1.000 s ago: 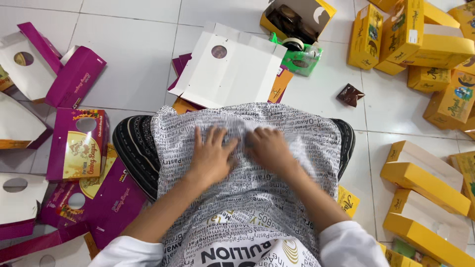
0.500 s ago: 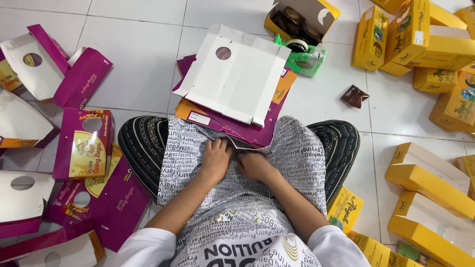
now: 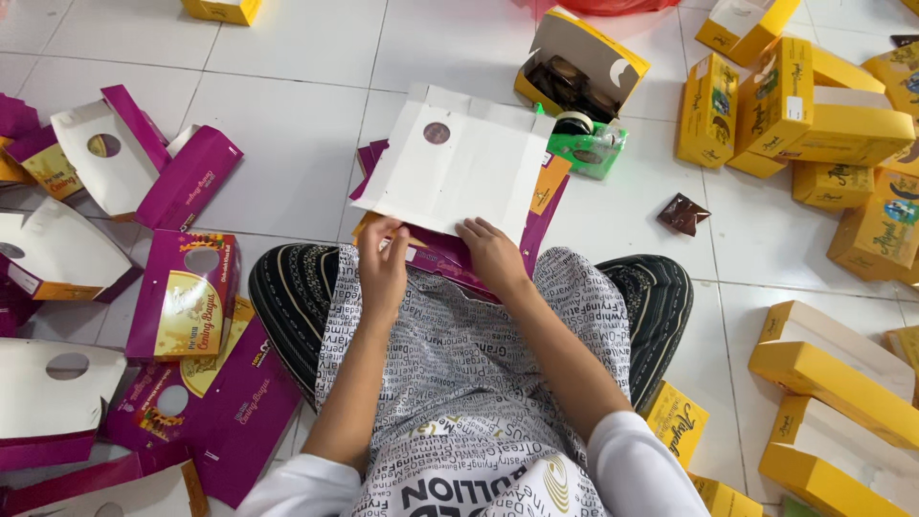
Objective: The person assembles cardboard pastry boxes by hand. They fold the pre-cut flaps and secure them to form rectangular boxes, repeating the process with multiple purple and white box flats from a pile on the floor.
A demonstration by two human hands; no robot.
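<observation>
Lying across the white tiled floor: flattened purple cartons scattered at the left, some showing white insides; yellow boxes piling at the upper right and more lying at the lower right; an open yellow box sitting beside a green tape dispenser; a small brown packet resting alone on a tile.

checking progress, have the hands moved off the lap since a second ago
Yes. Both hands, left and right, moved forward from the printed cloth to the flat cardboard stack.
</observation>
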